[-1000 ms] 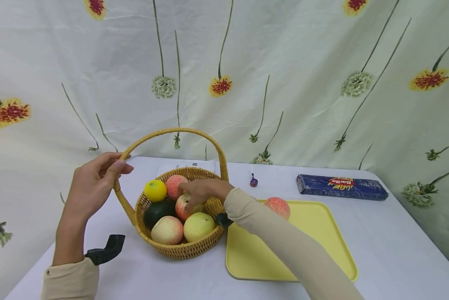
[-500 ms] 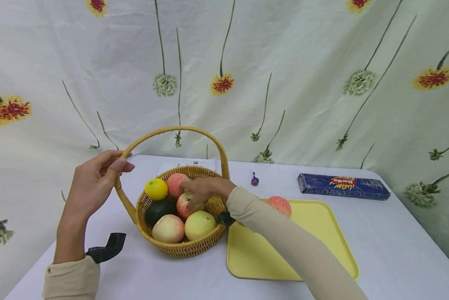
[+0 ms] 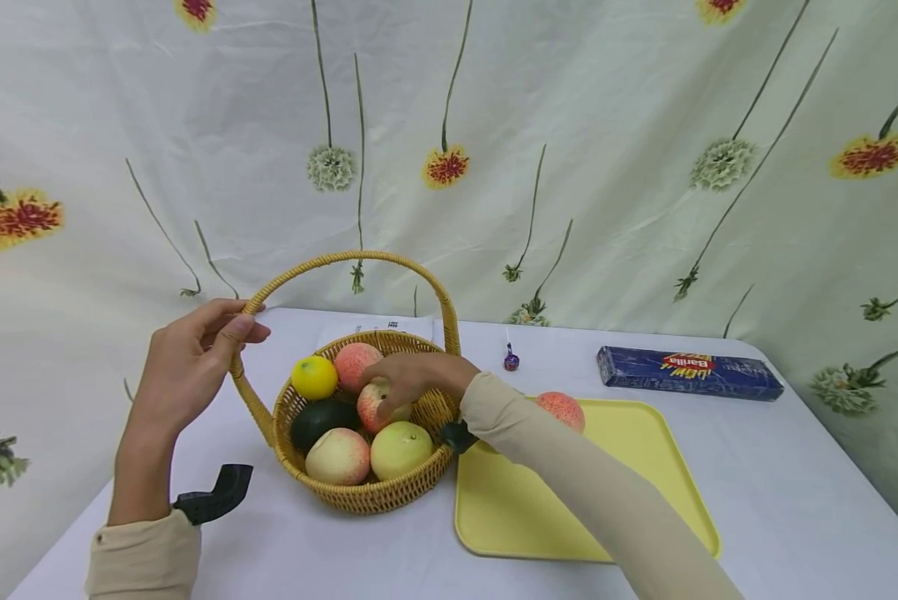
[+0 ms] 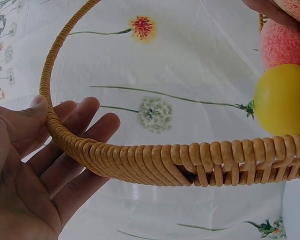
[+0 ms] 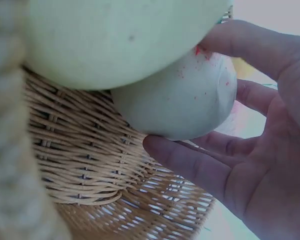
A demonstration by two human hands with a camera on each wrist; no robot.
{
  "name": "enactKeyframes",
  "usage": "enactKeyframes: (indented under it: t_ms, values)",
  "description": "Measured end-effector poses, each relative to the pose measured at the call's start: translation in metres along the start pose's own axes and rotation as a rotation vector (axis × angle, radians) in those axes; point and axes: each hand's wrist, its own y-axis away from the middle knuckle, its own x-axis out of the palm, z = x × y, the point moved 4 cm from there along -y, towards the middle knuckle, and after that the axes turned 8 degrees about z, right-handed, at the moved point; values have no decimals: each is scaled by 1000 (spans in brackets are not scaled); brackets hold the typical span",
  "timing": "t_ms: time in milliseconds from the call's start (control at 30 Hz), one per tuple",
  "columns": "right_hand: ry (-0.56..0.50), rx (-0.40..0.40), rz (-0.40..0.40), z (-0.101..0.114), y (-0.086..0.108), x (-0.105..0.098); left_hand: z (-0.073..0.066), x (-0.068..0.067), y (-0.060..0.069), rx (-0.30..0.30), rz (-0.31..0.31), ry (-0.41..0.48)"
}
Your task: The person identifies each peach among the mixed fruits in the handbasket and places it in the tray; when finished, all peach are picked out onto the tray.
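My left hand (image 3: 182, 375) holds the left side of the arched handle (image 3: 355, 256) of a wicker basket (image 3: 366, 500). In the left wrist view, the handle passes between thumb and fingers. Inside the basket, my right hand (image 3: 419, 377) grips a red-and-cream peach (image 3: 370, 410), fingers and thumb around it. About it lie another peach (image 3: 354, 363), a yellow round fruit (image 3: 314, 378), a dark green fruit (image 3: 320, 423), a paler peach (image 3: 338, 457) and a pale green round fruit (image 3: 401, 450). The right hand partly hides the gripped peach.
Right of the basket lies a yellow tray (image 3: 636, 442) with a peach (image 3: 561, 411) at its back left; my right forearm crosses above it. Behind are a purple-wrapped lollipop (image 3: 511, 360) and a blue Barilla box (image 3: 689, 372). A patterned cloth (image 3: 569, 100) hangs at the back.
My right hand and the peach it grips have shifted very slightly to the right within the basket. The left hand keeps its hold on the handle.
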Motion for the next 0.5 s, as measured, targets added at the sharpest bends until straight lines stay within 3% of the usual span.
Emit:
enactKeyframes:
  t_ms: [233, 500]
  values:
    - [-29, -17, -54, -8, 8, -3, 1, 0, -1, 6, -3, -8]
    - [-241, -13, -79, -22, 24, -1, 1, 0, 0, -2, -4, -14]
